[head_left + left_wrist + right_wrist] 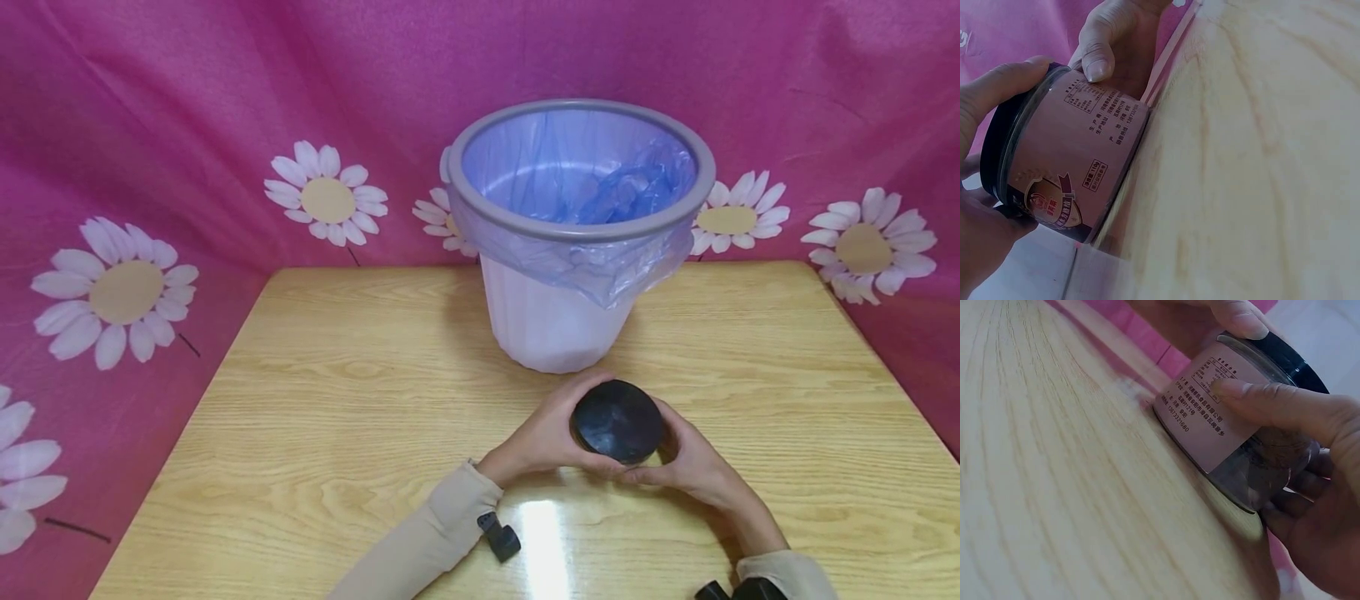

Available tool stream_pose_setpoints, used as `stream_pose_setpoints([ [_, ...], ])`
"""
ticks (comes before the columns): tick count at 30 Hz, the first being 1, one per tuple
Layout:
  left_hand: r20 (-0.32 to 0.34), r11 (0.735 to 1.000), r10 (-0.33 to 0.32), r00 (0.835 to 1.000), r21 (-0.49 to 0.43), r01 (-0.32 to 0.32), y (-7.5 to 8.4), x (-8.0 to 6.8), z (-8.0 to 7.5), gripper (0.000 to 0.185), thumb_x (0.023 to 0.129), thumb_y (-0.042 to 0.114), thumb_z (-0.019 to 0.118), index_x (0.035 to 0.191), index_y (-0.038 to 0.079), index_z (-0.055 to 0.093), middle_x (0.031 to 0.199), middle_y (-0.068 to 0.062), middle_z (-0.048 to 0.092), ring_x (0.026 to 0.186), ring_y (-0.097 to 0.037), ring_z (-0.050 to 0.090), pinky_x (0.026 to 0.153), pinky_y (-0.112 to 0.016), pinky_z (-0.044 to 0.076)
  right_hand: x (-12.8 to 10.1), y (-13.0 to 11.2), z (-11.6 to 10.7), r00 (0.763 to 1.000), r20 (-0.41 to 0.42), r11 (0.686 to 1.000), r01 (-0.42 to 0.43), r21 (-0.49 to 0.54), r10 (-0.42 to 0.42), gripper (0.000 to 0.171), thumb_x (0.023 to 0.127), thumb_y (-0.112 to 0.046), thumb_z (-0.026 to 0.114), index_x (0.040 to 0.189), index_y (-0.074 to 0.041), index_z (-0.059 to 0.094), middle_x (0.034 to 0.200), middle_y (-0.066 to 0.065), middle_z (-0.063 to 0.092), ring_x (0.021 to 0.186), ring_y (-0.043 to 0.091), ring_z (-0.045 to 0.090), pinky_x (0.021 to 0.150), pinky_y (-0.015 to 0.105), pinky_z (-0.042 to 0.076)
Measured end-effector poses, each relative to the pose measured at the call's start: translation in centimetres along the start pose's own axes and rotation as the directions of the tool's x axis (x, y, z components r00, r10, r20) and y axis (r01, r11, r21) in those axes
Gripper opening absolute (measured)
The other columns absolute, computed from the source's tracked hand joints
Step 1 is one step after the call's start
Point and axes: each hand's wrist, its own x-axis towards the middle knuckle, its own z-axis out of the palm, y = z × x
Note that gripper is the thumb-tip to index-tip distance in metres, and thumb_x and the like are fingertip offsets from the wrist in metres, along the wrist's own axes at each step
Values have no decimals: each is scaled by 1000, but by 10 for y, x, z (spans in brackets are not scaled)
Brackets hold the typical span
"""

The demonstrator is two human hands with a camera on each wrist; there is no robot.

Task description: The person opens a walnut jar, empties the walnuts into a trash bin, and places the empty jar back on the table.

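A squat clear jar with a black lid and a pink printed label stands upright at the table's middle, just in front of the bin. My left hand grips it around the lid from the left, thumb on the near side. From the right, my right hand holds the jar's body, its thumb lying across the label in the right wrist view. Something brownish shows through the clear wall. The jar's base meets the wooden surface in both wrist views.
Behind the jar stands a pale bin with a grey rim and a translucent bluish liner folded over it. The wooden table meets a pink flowered cloth at its back and sides.
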Motion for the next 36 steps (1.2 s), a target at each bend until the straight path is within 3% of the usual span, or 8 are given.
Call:
stream_pose_setpoints([
  [11,-79,999,-26,997,-25,24,-2,-1,3,99,53,20,95,138,10,45,132,-1,55,119,-7,51,102,-24,41,1,-2,2,1000,19,999,24,20,-25,93,68,17,77,146,3,29,144,0,44,129,7,42,102,15,36],
  [17,-132,998,-33,991,-49,27,3,-5,1,85,51,19,96,124,14,53,133,-1,56,121,-6,50,104,-26,40,3,-4,8,997,21,996,77,51,-78,91,67,19,76,144,7,30,143,1,45,128,9,45,102,17,38],
  [22,-188,999,45,981,-9,-47,13,-9,-8,77,52,19,95,117,11,55,127,-3,59,119,-8,52,102,-26,42,5,-15,13,999,-3,999,42,6,-42,91,69,15,77,146,1,31,143,0,45,127,8,46,100,17,40],
  [25,-250,994,102,963,2,-105,20,-13,-16,74,51,16,94,113,9,54,119,-5,61,114,-10,55,97,-26,46,10,-27,17,999,-26,997,35,-67,-37,91,70,12,78,147,-3,33,142,-1,45,127,8,46,100,16,39],
  [27,-306,989,121,944,-40,-139,25,-15,-21,70,50,10,93,108,7,54,117,-9,61,113,-14,56,95,-29,49,15,-35,20,998,-28,996,63,-57,-65,90,71,13,77,147,-3,33,142,-1,46,126,9,46,100,17,40],
  [31,-410,958,149,900,-166,-234,35,-16,-28,63,50,-2,87,101,0,50,123,-19,58,117,-26,55,99,-38,47,26,-45,23,981,14,972,187,144,-191,86,74,20,68,148,2,28,146,5,42,129,14,44,103,23,41],
  [36,-494,908,123,861,-294,-298,42,-17,-29,53,55,-4,81,95,-5,46,129,-26,53,121,-31,52,106,-42,40,31,-44,31,970,33,898,212,385,-243,74,86,6,64,150,-6,28,144,5,44,124,15,48,98,26,46],
])
